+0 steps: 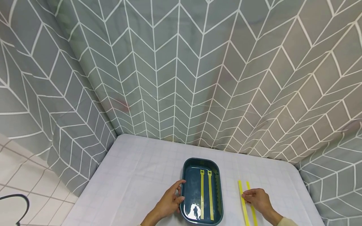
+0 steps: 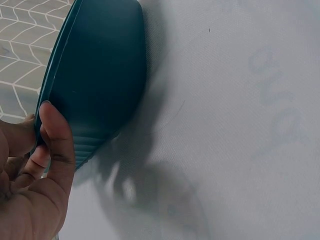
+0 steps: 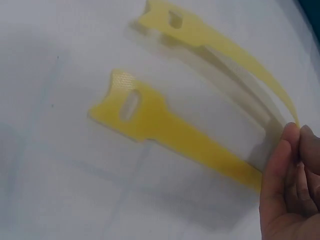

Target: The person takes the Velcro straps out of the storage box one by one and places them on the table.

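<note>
A dark teal tray stands on the table with two yellow hook-and-loop cable ties lying lengthwise inside. My left hand holds the tray's left rim, its fingers on the outer wall in the left wrist view. To the right of the tray, my right hand pinches one yellow cable tie between thumb and fingertips. That tie's slotted head is raised slightly above the cloth. A second loose cable tie lies flat beside it and passes behind the fingers.
White cloth covers the table. Grey curtains with white chevron lines hang behind and on both sides. A dark curved cable shows at the lower left, over white tiles.
</note>
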Motion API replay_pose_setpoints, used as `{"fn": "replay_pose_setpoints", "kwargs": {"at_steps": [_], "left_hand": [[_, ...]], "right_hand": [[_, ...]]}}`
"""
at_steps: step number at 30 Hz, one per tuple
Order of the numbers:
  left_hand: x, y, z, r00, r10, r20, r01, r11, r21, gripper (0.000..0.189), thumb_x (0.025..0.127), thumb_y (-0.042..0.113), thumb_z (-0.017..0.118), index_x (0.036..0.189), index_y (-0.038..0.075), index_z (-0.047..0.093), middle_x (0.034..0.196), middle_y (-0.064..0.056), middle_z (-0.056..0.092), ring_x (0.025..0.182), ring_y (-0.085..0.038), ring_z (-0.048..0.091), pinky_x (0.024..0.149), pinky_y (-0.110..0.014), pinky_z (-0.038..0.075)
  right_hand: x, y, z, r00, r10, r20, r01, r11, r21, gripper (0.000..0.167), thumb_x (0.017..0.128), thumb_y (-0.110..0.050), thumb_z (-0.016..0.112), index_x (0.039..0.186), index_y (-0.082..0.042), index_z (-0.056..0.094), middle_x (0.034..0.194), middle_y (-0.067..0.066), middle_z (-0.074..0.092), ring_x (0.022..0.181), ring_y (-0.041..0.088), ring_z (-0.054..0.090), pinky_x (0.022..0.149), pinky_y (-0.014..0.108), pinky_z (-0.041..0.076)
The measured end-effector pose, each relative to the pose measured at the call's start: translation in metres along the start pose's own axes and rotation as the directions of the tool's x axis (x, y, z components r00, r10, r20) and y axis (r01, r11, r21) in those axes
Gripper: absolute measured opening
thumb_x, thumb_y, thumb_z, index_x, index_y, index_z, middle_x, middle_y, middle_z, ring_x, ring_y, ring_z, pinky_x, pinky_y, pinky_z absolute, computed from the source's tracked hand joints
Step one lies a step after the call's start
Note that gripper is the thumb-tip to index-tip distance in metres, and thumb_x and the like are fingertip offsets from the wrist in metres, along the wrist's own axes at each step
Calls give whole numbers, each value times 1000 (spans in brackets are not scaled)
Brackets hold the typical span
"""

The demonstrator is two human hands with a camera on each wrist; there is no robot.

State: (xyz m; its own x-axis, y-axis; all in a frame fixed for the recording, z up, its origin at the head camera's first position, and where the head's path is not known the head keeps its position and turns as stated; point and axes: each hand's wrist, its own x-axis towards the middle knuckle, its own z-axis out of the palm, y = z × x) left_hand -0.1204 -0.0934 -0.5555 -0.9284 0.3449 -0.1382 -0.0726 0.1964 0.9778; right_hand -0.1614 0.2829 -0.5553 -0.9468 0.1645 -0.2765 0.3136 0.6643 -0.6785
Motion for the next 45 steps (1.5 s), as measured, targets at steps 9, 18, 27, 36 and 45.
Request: {"fn": "replay_pose_setpoints", "kwargs": {"at_steps": [9,18,27,36,45], "left_hand": [[0,-1,1,1000,-2,-2,2,1000,-3,60,94,-7,61,148,7,39,106,-9,43,52,-10,55,48,-37,57],[1,-1,0,1000,5,-2,-5,1000,1,60,94,-7,61,148,7,39,105,-10,44,51,-9,55,48,-38,57],[1,-2,0,1000,-1,-7,1,1000,9,60,94,-7,61,148,7,39,105,-10,43,51,-9,54,48,-39,57],[1,-4,0,1000,12,-2,-12,1000,4,60,94,-8,61,148,6,39,104,-9,44,50,-8,54,46,-33,56],[1,-4,0,1000,11,0,-11,1000,0,60,94,-7,61,148,7,39,105,-9,44,50,-9,55,47,-33,56]], "right_hand": [[3,4,2,1000,-5,0,5,1000,-18,11,83,-3,77,86,7,73,66,5,70,57,15,66,51,22,54],[6,4,2,1000,-27,-12,27,1000,-2,10,81,-1,77,84,8,73,66,7,71,56,16,66,50,23,55],[6,3,5,1000,-25,7,25,999,-28,10,81,0,77,83,7,72,65,6,69,56,15,65,50,24,55],[7,5,6,996,-84,-18,81,988,-129,10,79,-5,79,78,3,73,59,2,67,53,13,64,49,22,52],[5,4,6,991,-132,-12,127,967,-219,9,80,-10,78,74,-6,73,57,-3,64,55,10,58,53,23,47]]}}
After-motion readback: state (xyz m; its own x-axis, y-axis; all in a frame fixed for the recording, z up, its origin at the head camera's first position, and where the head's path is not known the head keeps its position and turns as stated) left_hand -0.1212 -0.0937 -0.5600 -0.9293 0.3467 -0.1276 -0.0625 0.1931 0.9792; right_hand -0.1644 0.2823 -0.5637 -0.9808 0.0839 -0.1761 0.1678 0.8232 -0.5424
